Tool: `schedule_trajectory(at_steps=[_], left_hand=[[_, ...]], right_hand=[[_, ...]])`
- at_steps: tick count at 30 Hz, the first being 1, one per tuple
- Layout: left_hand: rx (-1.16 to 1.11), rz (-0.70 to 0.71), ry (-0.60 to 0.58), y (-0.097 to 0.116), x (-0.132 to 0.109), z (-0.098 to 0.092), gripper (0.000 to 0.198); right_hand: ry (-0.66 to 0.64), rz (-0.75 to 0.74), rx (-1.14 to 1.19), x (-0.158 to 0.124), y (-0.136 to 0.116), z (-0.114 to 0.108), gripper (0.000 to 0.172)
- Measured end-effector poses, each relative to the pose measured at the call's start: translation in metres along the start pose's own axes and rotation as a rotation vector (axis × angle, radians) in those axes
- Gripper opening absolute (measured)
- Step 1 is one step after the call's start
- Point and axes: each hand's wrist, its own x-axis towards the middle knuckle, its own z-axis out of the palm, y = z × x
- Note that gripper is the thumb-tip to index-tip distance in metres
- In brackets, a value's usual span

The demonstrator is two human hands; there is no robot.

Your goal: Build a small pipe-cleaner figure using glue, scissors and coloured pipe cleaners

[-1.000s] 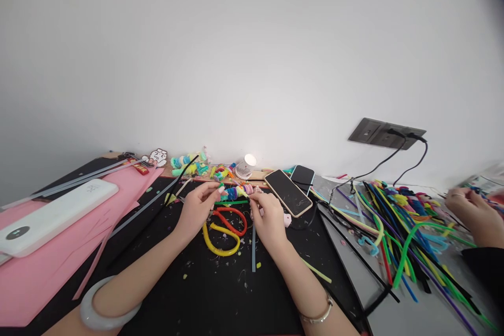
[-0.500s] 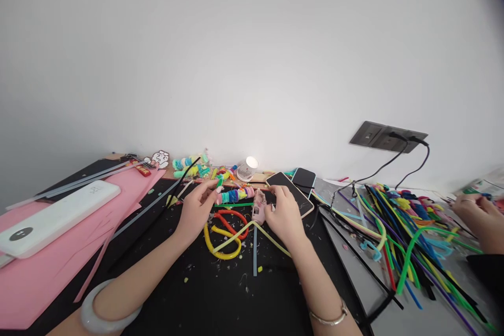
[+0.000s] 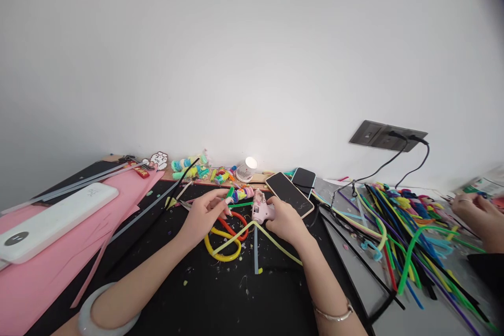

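Note:
My left hand (image 3: 205,216) has its fingertips pinched on a short green piece of pipe cleaner (image 3: 230,192). Just past them lies a row of multicoloured fuzzy coils (image 3: 243,194), partly hidden. My right hand (image 3: 286,223) is closed around the grip of a small pale pink glue gun (image 3: 259,209), its nozzle pointing away from me. A translucent glue stick (image 3: 255,252) sticks out of the gun's back toward me. A bent pale yellow pipe cleaner (image 3: 277,241) runs past the gun's back end. Yellow-handled (image 3: 222,258) and red-handled (image 3: 241,218) loops, perhaps scissors, lie below my left hand.
A white paper cup (image 3: 247,169) stands by the wall. Two phones (image 3: 289,194) (image 3: 304,181) lie behind my right hand. At left, a white power bank (image 3: 59,220) rests on pink sheets (image 3: 47,278). Many pipe cleaners (image 3: 417,247) are at right, near another person's hand (image 3: 478,218).
My left hand has moved right and slightly down with the green piece, nearer the glue gun. My right hand has lowered and closed on the gun's grip, and the gun has turned slightly.

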Motion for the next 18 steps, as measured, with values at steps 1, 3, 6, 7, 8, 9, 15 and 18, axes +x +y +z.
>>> schedule_trajectory(at_steps=[1,3,6,7,8,9,15,18], left_hand=[[-0.051,-0.047,-0.061,0.000,-0.002,0.002,0.041],[-0.157,-0.149,-0.182,0.000,-0.006,0.007,0.040],[-0.280,-0.264,-0.339,0.002,-0.012,0.012,0.034],[-0.310,-0.286,-0.371,0.002,-0.012,0.013,0.031],[-0.334,-0.301,-0.387,0.002,-0.013,0.013,0.030],[-0.350,-0.314,-0.396,0.002,-0.012,0.013,0.029],[-0.325,-0.361,-0.399,-0.004,-0.009,0.011,0.033],[-0.313,-0.370,-0.406,-0.005,-0.010,0.011,0.034]], right_hand=[[0.038,-0.011,0.001,0.001,0.000,0.001,0.042],[0.120,-0.014,-0.012,0.002,0.001,0.003,0.041],[0.228,-0.009,-0.050,0.003,-0.001,0.002,0.043],[0.260,-0.008,-0.064,0.003,-0.002,0.002,0.043],[0.295,-0.008,-0.075,0.003,-0.002,0.001,0.043],[0.336,-0.004,-0.082,0.004,-0.002,0.001,0.043],[0.780,0.105,0.044,0.009,0.009,-0.001,0.045],[1.011,0.103,0.215,0.010,0.014,-0.003,0.045]])
